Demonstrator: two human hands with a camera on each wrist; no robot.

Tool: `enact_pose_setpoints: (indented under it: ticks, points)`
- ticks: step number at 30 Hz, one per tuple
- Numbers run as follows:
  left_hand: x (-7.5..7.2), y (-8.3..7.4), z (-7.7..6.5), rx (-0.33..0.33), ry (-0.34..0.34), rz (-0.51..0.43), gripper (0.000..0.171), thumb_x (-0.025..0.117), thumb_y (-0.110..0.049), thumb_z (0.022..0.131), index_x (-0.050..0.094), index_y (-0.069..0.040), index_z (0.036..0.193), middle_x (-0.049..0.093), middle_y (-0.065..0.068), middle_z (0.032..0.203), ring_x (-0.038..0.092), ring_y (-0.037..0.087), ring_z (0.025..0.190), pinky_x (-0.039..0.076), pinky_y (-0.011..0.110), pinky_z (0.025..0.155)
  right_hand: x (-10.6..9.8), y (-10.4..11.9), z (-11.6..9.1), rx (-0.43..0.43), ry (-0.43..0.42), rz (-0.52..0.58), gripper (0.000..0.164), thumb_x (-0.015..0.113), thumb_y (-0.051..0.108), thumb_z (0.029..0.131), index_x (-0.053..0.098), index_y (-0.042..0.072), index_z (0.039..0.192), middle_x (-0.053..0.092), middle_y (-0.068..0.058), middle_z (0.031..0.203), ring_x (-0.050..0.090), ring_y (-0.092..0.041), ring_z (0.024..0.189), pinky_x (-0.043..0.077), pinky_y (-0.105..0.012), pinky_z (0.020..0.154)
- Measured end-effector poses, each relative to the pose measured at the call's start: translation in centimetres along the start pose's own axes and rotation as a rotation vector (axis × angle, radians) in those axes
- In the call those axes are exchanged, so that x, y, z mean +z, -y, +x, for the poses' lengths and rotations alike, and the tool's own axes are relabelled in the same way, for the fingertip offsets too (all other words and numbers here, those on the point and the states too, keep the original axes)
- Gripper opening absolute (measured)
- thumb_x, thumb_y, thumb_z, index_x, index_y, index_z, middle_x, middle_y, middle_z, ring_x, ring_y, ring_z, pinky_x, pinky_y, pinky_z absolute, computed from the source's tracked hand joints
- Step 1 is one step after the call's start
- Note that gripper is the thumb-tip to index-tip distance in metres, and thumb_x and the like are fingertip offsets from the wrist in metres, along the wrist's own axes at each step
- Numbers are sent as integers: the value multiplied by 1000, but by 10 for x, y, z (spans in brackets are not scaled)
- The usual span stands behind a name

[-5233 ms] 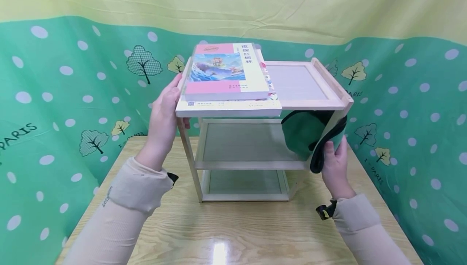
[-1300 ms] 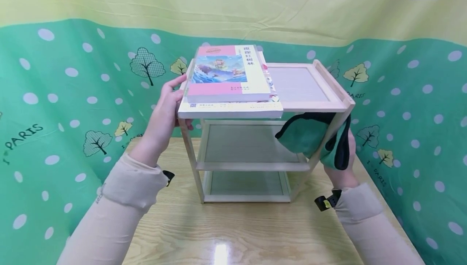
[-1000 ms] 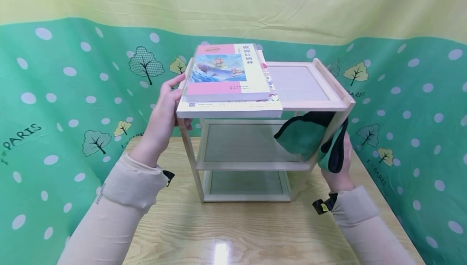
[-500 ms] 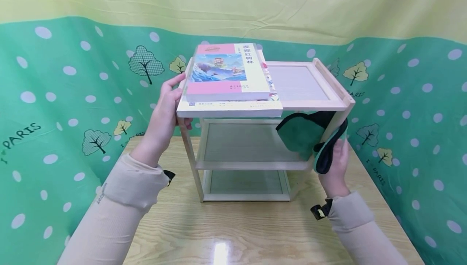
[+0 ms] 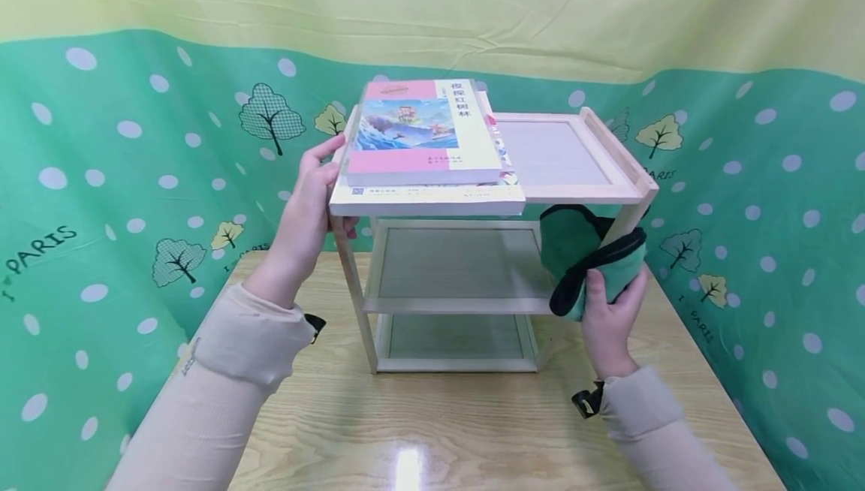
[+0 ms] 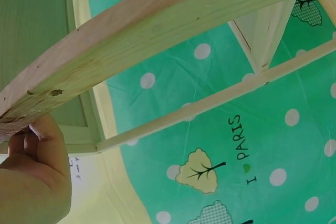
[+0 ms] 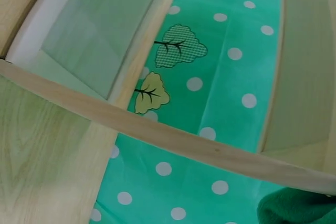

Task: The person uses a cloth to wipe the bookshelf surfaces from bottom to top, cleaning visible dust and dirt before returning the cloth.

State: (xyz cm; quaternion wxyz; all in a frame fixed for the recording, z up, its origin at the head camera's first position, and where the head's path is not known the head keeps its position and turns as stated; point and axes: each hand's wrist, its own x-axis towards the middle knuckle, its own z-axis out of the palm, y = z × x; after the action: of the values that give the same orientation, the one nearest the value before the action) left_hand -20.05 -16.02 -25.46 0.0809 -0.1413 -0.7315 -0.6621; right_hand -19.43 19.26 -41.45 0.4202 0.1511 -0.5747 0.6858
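A pale wooden three-tier shelf (image 5: 466, 305) stands on the table. My left hand (image 5: 302, 213) grips its upper left side near the top corner; in the left wrist view, curled fingers (image 6: 44, 135) meet the underside of a wooden bar. My right hand (image 5: 611, 318) holds a green cloth (image 5: 571, 239) with black edging against the front right post (image 5: 625, 222). The cloth lies on both sides of the post, its near part folded across the front. Only a bit of green cloth (image 7: 296, 207) shows in the right wrist view, where the right hand is out of sight.
A pink and white book (image 5: 405, 164) lies on a larger white book (image 5: 439, 202) on the left of the shelf's top tier, the larger one jutting over the front edge. The wood-grain table (image 5: 432, 423) is bordered by a green and yellow curtain (image 5: 155, 251).
My right hand has swung from the post's outer right side round to its front, carrying the cloth's near part leftward. The left hand, shelf and books have stayed put.
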Motion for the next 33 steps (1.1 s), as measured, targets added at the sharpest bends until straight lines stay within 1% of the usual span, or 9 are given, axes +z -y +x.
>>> enact_pose_setpoints:
  ticks: [4, 7, 10, 14, 20, 26, 33]
  points:
    - [0, 0, 0, 1, 0, 4, 53, 29, -37, 102, 25, -21, 152, 51, 3, 66, 44, 20, 56, 47, 30, 54, 1, 1, -6, 25, -28, -96, 44, 62, 3, 93, 38, 6, 130, 49, 1, 116, 49, -12, 105, 39, -20, 90]
    - [0, 1, 0, 2, -2, 12, 53, 29, -38, 102, 25, -22, 152, 51, 3, 66, 44, 20, 56, 47, 30, 54, 1, 1, -10, 46, -45, -146, 49, 63, -1, 91, 36, 7, 131, 47, 1, 120, 48, -13, 108, 38, -20, 92]
    - [0, 1, 0, 2, -3, 23, 53, 29, -40, 102, 25, -23, 152, 53, 3, 68, 44, 20, 57, 47, 30, 54, 2, 0, -13, 45, -66, -147, 53, 66, -3, 87, 35, 5, 130, 45, -2, 124, 48, -14, 109, 39, -21, 92]
    - [0, 2, 0, 2, -4, 29, 53, 28, -40, 102, 25, -24, 152, 53, 3, 70, 44, 19, 57, 48, 30, 54, 4, -4, -21, 37, -93, -151, 55, 67, -5, 85, 34, 4, 129, 45, -3, 125, 49, -14, 110, 40, -21, 92]
    - [0, 2, 0, 8, -12, 29, 53, 29, -40, 102, 26, -23, 152, 54, 3, 69, 45, 19, 56, 48, 29, 52, 5, -7, -32, 71, -113, -139, 53, 66, -5, 87, 33, 7, 127, 45, -5, 128, 49, -16, 112, 40, -22, 93]
    - [0, 2, 0, 10, -16, 31, 53, 29, -40, 101, 26, -23, 152, 54, 3, 70, 45, 19, 56, 48, 29, 52, 4, -9, -37, 85, -102, -128, 52, 64, -5, 89, 32, 8, 128, 43, -6, 130, 48, -17, 114, 40, -23, 94]
    - [1, 2, -1, 14, -16, 39, 53, 28, -41, 101, 26, -23, 152, 54, 4, 70, 45, 19, 56, 47, 29, 52, 0, -12, -41, 108, -79, -121, 50, 60, -4, 91, 32, 9, 130, 45, -5, 127, 48, -16, 113, 40, -22, 94]
